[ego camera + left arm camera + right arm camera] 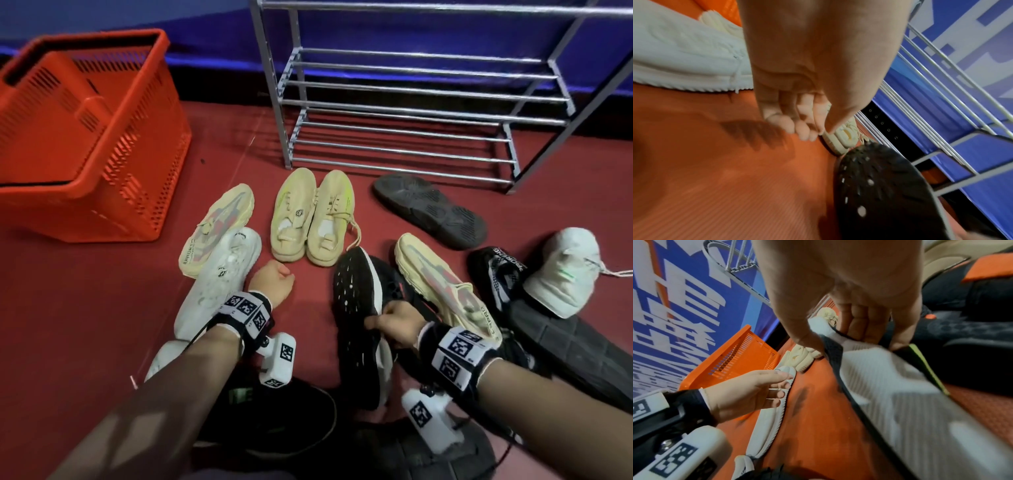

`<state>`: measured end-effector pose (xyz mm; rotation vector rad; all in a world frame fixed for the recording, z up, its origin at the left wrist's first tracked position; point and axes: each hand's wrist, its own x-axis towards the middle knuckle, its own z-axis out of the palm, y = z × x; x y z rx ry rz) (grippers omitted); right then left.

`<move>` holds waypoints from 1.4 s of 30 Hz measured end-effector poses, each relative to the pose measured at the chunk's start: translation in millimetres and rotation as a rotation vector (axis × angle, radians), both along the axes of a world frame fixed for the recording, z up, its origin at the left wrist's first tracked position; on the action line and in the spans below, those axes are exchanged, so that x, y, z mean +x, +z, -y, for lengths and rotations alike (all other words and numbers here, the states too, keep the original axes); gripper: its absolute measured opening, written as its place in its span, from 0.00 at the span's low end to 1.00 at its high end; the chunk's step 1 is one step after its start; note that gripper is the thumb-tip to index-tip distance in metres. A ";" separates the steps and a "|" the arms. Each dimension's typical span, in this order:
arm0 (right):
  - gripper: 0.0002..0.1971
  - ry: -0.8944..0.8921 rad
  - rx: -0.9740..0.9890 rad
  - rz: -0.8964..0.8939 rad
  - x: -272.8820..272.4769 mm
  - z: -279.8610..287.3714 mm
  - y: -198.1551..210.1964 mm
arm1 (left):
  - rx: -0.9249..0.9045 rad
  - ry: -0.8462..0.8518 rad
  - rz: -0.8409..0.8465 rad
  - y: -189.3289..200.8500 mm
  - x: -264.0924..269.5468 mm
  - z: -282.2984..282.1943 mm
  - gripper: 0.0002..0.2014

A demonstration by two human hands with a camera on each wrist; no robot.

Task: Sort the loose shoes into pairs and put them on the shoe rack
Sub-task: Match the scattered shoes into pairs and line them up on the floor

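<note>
My right hand (pixel 382 320) grips a black shoe (pixel 356 294) with a white sole by its edge, thumb on one side and fingers on the other (pixel 855 324). The shoe is tipped on its side on the red floor, its white sole (pixel 900 394) facing the right wrist camera. My left hand (pixel 282 275) hangs just above the floor with relaxed fingers and holds nothing (pixel 797 126). It is beside a white shoe (pixel 219 284). A yellow pair (pixel 308 219) stands together ahead, in front of the metal shoe rack (pixel 274 99), whose shelves hold nothing.
A red plastic basket (pixel 102 137) lies tipped at the left. Loose on the floor are two cream-and-pink shoes (pixel 219 229) (pixel 442 284), a black shoe lying sole-up (pixel 428 210), a black patterned shoe (pixel 496 274), a white shoe (pixel 565 270) and dark shoes near my arms.
</note>
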<state>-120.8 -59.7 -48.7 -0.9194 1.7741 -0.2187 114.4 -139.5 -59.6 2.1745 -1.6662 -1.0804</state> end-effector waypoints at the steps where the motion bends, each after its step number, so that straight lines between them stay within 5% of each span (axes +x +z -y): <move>1: 0.14 0.001 -0.028 -0.028 2.1 -2.4 3.2 | 0.043 -0.023 -0.016 1.1 2.3 -7.4 0.07; 6: 0.11 0.133 -0.159 -0.142 15.7 -12.3 19.9 | 0.327 -0.115 -0.240 19.9 -14.2 -54.1 0.11; 9: 0.12 0.171 -0.140 0.013 34.7 -19.1 13.5 | 0.465 -0.182 -0.318 21.9 -31.5 -86.2 0.18; 12: 0.13 0.211 -0.201 0.146 47.5 -29.0 0.4 | 0.504 -0.121 -0.342 14.1 -30.2 -102.4 0.22; 16: 0.11 0.241 -0.328 -0.059 48.4 -33.9 -4.5 | 0.395 0.022 -0.381 3.1 -10.2 -103.4 0.14; 19: 0.10 0.317 -0.248 -0.232 41.3 -29.7 -4.5 | 0.379 0.051 -0.375 -0.6 -7.8 -101.8 0.30; 23: 0.27 0.396 -0.113 -0.217 40.5 -28.4 -10.1 | 0.355 0.046 -0.294 2.2 -16.2 -101.1 0.41; 27: 0.22 0.421 -0.102 -0.244 45.8 -25.0 -9.9 | 0.356 -0.082 -0.134 -0.4 -23.7 -99.9 0.58; 39: 0.14 0.367 -0.271 -0.328 52.4 -19.9 2.8 | 0.247 0.027 -0.162 10.4 -17.5 -97.7 0.43; 42: 0.13 0.334 -0.335 -0.280 59.9 -20.7 10.4 | 0.220 0.036 -0.132 17.7 -8.4 -91.5 0.51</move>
